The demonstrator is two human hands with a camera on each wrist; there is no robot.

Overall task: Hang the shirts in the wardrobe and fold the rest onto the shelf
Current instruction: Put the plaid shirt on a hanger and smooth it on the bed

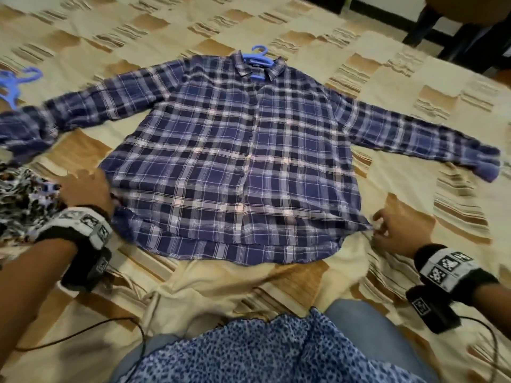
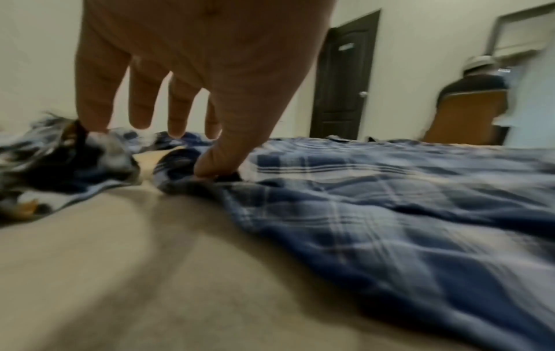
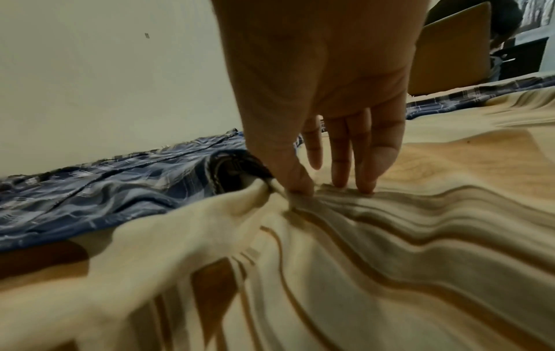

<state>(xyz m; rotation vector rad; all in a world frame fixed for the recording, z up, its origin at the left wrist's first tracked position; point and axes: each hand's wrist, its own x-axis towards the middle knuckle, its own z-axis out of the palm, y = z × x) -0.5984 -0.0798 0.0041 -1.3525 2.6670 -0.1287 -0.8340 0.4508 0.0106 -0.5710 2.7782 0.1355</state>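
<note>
The plaid shirt (image 1: pixel 235 161) lies spread flat on the bed (image 1: pixel 414 92) between the hands, left hand (image 1: pixel 85 189) and right hand (image 1: pixel 401 230) relaxed with fingers loosely spread at its hem corners, the hanger (image 1: pixel 258 62) apparently already in the collar, so lifting it by the hook looks next

Beige and brown patterned bedspread (image 1: pixel 387 87) rumpled at near edge; dark door (image 2: pixel 342 78) shut; brown chair (image 2: pixel 468 118) beyond bed.
</note>
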